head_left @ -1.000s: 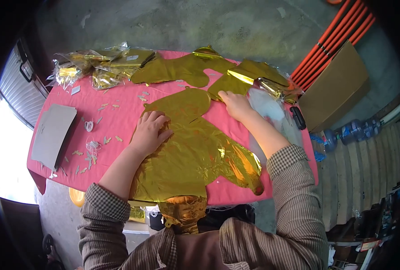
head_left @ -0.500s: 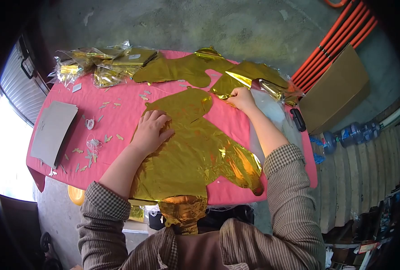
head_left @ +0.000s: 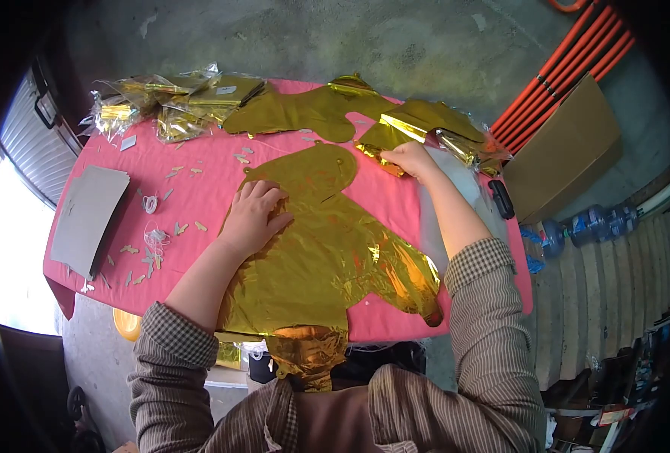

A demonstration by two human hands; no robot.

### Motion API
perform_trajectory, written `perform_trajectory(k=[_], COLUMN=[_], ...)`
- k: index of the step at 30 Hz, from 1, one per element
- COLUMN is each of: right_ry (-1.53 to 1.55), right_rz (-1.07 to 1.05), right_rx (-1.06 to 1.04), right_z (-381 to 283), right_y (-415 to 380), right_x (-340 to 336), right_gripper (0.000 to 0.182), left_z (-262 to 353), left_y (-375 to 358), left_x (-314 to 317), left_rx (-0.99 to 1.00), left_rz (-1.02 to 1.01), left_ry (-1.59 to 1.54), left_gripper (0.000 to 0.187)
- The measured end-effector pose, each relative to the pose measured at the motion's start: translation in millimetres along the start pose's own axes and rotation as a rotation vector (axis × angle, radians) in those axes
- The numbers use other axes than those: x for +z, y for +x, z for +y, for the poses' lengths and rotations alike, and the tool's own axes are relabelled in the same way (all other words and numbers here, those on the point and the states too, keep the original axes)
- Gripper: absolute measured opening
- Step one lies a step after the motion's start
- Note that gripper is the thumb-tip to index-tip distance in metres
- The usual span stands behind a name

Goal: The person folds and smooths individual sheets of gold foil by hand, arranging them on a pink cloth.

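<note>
A large flat gold foil balloon (head_left: 297, 279) with a rounded top and a limb-like lobe lies across the near part of the pink-covered table (head_left: 391, 219). Its lower end hangs over the front edge. My left hand (head_left: 253, 217) rests on its upper left, fingers stretched out and slightly spread. To the right and further back, my right hand (head_left: 412, 161) is closed on the edge of a second gold foil balloon (head_left: 384, 136). The fingertips are partly hidden there, and the foil by them is creased.
More foil balloons (head_left: 290, 113) and clear plastic packets (head_left: 199, 106) line the back edge. Grey card sheets (head_left: 90, 219), white string (head_left: 154, 240) and small scraps (head_left: 180, 229) lie at left. A black object (head_left: 499, 198) sits at right, near a cardboard box (head_left: 565, 155).
My right hand has shifted slightly right, drawing the edge of the second balloon with it. The near balloon's top right edge now lies flatter. My left hand stays almost in place.
</note>
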State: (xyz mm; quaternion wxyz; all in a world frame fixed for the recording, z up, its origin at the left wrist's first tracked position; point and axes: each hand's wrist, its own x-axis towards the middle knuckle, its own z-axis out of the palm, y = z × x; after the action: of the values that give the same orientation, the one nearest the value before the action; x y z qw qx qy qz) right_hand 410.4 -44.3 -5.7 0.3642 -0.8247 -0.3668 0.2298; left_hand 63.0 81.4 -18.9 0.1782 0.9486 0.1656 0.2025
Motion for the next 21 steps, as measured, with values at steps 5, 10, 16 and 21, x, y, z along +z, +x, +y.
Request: perform_trajectory(k=[5,10,16,21], right_ry=[-0.037,-0.192,-0.139,-0.144], right_rz=[-0.038,0.108,0.121,0.181], right_rx=[-0.014,-0.146,-0.064,-0.065], right_z=[-4,2,-9,6], right_y=[-4,-7,-18,-2], right_x=[0,17,15,24], right_gripper=[0.021,0.019,0.026,0.030], left_z=[-1,1,1,7], left_y=[0,-1,-1,3], left_x=[2,-1,-1,-5], left_rx=[0.018,0.015,0.097,0.099], left_rz=[0.029,0.001,0.026,0.000], left_ry=[0.039,0.027,0.095,0.124], left_gripper=[0.035,0.034,0.035,0.040])
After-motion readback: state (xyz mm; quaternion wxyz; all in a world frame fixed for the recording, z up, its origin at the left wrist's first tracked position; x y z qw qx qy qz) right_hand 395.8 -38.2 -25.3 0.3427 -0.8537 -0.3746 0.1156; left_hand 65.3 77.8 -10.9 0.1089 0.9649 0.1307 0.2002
